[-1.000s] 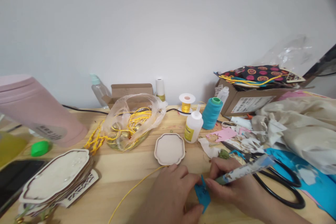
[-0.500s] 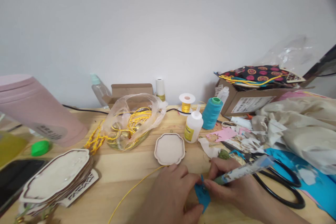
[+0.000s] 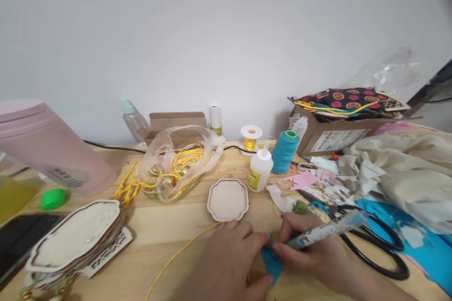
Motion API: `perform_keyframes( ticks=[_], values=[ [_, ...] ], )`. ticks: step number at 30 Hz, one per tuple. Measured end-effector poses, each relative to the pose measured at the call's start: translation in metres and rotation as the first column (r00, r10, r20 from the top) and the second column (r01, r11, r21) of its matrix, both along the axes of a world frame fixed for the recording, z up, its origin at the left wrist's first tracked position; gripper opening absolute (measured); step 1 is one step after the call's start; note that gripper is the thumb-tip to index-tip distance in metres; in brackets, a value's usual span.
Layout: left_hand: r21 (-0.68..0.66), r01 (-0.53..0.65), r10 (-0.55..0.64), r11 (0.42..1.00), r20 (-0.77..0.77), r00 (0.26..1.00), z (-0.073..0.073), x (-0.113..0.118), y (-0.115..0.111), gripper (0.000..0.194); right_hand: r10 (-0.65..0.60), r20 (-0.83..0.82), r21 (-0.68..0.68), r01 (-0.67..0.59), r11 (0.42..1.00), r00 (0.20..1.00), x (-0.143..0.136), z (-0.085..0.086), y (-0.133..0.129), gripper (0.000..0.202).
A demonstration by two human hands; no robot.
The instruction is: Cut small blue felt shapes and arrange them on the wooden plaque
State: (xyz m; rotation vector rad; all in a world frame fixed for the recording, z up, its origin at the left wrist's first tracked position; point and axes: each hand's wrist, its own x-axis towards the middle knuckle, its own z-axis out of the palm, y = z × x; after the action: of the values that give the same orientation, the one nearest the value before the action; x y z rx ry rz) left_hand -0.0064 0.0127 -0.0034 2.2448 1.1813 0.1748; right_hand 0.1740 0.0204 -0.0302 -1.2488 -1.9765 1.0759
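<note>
A small blue piece [image 3: 272, 265], perhaps felt or paper, lies between my hands low in the view. My left hand [image 3: 235, 261] is closed on it, with thumb and forefinger along its left side. In my right hand [image 3: 310, 247] is a pen [image 3: 328, 231] with a printed light barrel, its tip pointing down-left toward the blue piece. My fingers hide the pen's tip. Just beyond my left hand lies a pale scalloped plaque [image 3: 228, 200]. From near that plaque a yellow cord [image 3: 176, 256] runs under or beside my left hand.
Black-handled scissors [image 3: 379, 249] and paper scraps lie right. A glue bottle [image 3: 260, 170] and a teal thread cone [image 3: 285, 153] stand behind. A plastic bag [image 3: 212, 143] with yellow cords and bells sits back left, near stacked plaques [image 3: 76, 237], a pink tumbler [image 3: 52, 150] and a phone [image 3: 24, 240].
Almost nothing differs. Both hands keep the same place and hold, with the pen and the blue piece barely shifted.
</note>
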Motion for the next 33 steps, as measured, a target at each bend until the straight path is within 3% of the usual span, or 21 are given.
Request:
perform_keyframes(
  ticks=[16,19,23,33],
  values=[
    [-0.015,-0.014,0.014,1.0,0.002,1.0,0.001,0.001,0.0,0.027,-0.018,-0.02,0.029,0.018,0.999,1.0,0.002,-0.002,0.002,0.021],
    [-0.009,-0.017,0.017,1.0,0.011,1.0,0.001,0.001,0.001,0.028,-0.129,-0.121,-0.072,0.121,0.99,0.984,0.004,0.002,0.004,0.025],
    [-0.017,-0.014,0.015,1.0,0.024,1.0,0.001,0.0,-0.001,0.028,-0.285,-0.241,-0.29,0.212,0.933,0.928,0.003,0.008,0.004,0.029],
    [-0.048,-0.082,0.086,0.996,0.093,0.992,0.005,-0.002,-0.005,0.027,-0.337,-0.442,-0.431,0.133,0.893,0.831,0.003,0.01,0.007,0.037]
  ],
)
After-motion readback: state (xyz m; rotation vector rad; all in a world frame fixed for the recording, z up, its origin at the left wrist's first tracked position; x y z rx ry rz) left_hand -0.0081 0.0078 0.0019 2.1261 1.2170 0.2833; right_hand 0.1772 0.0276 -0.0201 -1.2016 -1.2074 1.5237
